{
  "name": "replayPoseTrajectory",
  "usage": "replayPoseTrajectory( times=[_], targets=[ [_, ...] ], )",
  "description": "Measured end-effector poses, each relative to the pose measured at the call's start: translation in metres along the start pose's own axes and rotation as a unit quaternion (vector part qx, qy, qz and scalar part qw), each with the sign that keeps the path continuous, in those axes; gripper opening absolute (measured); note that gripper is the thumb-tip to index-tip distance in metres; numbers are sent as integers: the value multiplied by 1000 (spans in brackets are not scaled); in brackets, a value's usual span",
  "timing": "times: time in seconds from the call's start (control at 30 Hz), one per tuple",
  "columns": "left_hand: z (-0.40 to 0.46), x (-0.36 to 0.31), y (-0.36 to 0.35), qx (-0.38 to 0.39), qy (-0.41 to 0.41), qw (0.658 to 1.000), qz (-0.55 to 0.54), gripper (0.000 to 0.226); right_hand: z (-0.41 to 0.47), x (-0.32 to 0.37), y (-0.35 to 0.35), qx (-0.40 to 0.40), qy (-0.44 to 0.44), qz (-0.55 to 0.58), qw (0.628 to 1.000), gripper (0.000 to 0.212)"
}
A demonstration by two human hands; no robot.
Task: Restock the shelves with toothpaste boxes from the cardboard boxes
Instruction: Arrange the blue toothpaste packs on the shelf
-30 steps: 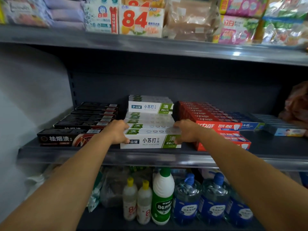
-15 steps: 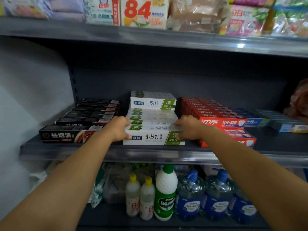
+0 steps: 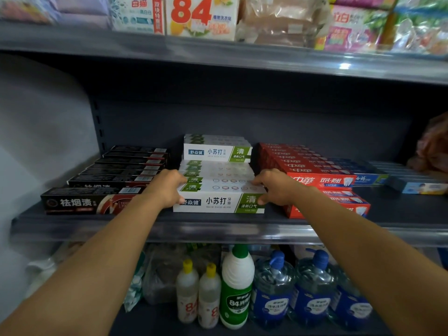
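Right now the front white and green toothpaste box [image 3: 219, 202] lies flat on the middle shelf [image 3: 169, 230], close to the front edge, with more of the same kind lined up behind it and a second layer stacked at the back. The left hand [image 3: 167, 187] is pressed on the left end of the front box and the right hand [image 3: 272, 187] on its right end, so both hands clamp it between them, thumbs low on the front face. It looks like the step of setting this box square in its row. Next, the hands would need to let go and draw straight back, then go for more boxes; no cardboard box can be seen from here. On the left, the black toothpaste boxes [image 3: 92, 201] sit just beside the white row, touching the left hand. On the right, the red toothpaste boxes [image 3: 322, 183] are just as close. So there is little room at the sides. Above the row there is lots of open space under the top shelf [image 3: 218, 57]. Below, cleaning bottles [image 3: 236, 287] stand well apart from the hands.
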State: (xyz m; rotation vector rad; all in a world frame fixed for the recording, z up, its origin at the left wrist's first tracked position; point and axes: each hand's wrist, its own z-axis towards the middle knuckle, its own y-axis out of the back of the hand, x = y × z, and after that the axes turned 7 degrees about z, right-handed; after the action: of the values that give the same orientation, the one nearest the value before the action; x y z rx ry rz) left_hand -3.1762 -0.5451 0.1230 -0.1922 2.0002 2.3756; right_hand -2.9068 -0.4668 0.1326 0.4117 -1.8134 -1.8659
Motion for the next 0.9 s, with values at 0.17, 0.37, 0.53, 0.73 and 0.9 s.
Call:
replayPoseTrajectory(
  times=[0.17, 0.37, 0.53, 0.73, 0.9],
  targets=[
    [2, 0, 0, 3, -6, 1000, 7, 37, 4, -1, -2, -4, -4, -5, 1000, 68],
    [-2, -2, 0, 5, -9, 1000, 7, 30, 0, 4, -2, -4, -2, -19, 1000, 66],
    [-12, -7, 8, -12, -5, 1000, -15, 49, -13, 16, 4, -20, -8, -33, 999, 58],
    [-45, -13, 29, -20, -17, 999, -48, 56, -36, 41, 15, -34, -7, -25, 999, 50],
    [-79, -29, 43, -24, -26, 999, -25, 51, -57, 59, 15, -38, 20, -12, 999, 47]
  ],
)
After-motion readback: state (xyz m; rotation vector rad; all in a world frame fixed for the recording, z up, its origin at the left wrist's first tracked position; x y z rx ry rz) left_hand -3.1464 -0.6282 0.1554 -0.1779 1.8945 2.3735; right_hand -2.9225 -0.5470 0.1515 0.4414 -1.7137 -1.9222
